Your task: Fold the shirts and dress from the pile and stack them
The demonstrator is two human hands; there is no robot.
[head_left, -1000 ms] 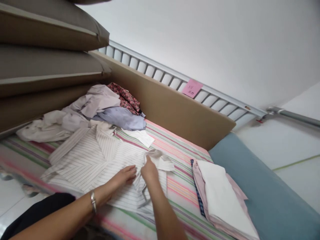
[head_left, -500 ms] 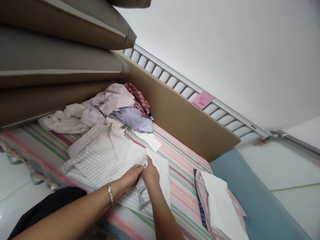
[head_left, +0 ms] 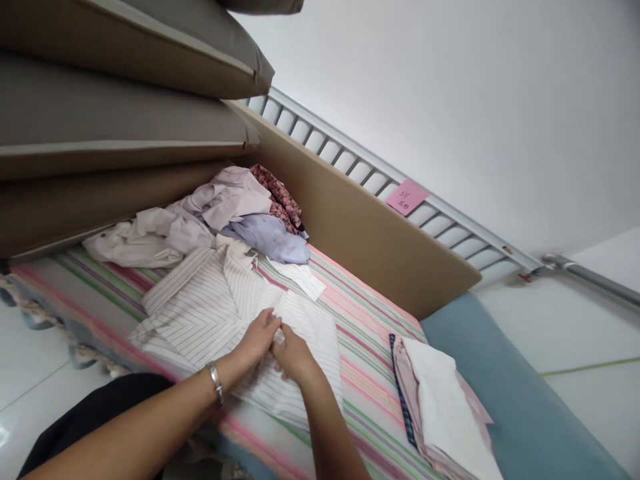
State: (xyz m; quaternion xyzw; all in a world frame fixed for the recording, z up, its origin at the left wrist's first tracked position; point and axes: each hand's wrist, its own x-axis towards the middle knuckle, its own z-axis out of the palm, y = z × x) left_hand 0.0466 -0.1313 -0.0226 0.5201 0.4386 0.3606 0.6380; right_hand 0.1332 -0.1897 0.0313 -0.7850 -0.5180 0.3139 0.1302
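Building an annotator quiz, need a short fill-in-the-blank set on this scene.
1. The left hand and right hand are close together over a white garment patterned with ____.
2. The bracelet circles the ____ wrist.
3. The paper note on the metal railing is ____.

Missing words: stripes; left; pink.
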